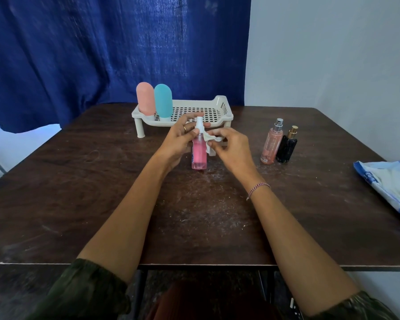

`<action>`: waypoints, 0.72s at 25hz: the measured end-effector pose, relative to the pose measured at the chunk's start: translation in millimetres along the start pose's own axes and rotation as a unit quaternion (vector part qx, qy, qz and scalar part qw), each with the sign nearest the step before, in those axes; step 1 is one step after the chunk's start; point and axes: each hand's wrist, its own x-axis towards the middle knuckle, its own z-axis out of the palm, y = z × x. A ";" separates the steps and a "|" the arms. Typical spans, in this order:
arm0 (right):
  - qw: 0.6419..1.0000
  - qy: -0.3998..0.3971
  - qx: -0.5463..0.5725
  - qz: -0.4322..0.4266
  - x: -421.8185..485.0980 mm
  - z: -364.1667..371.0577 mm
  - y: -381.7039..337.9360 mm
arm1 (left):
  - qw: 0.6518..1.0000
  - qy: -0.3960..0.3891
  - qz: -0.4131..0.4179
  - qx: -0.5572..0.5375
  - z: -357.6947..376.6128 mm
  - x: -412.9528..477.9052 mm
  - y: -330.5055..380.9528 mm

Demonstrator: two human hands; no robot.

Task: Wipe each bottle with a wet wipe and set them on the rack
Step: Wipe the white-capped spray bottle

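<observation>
Left hand (178,142) grips pink spray bottle (199,155), right hand (233,148) pinches wet wipe (211,140)

Fingers of the left hand curl round the bottle's neck and white sprayer. The bottle stands upright at the table's (79,192) centre, clear-walled, filled with pink liquid. The right hand's fingertips clamp the crumpled white wipe against its right shoulder.

At twelve o'clock sits the cream rack (217,112). A rounded pink bottle (145,98) and a teal bottle (163,100) stand at its left end. At two o'clock a peach perfume bottle (271,144) and a black bottle (286,147) stand side by side. At three o'clock lies the blue wipes pack (388,185), cut off by the frame edge.

Fingers and wipe hide much of the bottle's upper half. Whether its base touches the table I cannot tell, and its label is unreadable.
</observation>
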 end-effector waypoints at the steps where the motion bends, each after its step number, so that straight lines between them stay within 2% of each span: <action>1: 1.000 -0.001 0.002 -0.005 -0.5 0.4 -0.6 | 1.000 0.004 -0.005 -0.008 -1.1 0.6 -0.4; 6: 0.997 -0.040 -0.004 -0.067 -5.6 3.9 -4.5 | 0.996 0.073 -0.034 -0.049 -6.2 3.5 -4.3; 12: 0.990 -0.074 -0.014 -0.120 -8.7 6.3 -9.2 | 0.964 0.184 -0.069 -0.178 -11.9 5.0 -1.1; 15: 0.991 -0.060 -0.011 -0.123 -7.4 8.1 -12.4 | 0.944 0.225 -0.079 -0.230 -15.2 6.7 1.9; 18: 0.991 -0.006 -0.006 -0.134 -7.1 9.2 -13.2 | 0.925 0.240 -0.094 -0.278 -16.0 7.0 5.5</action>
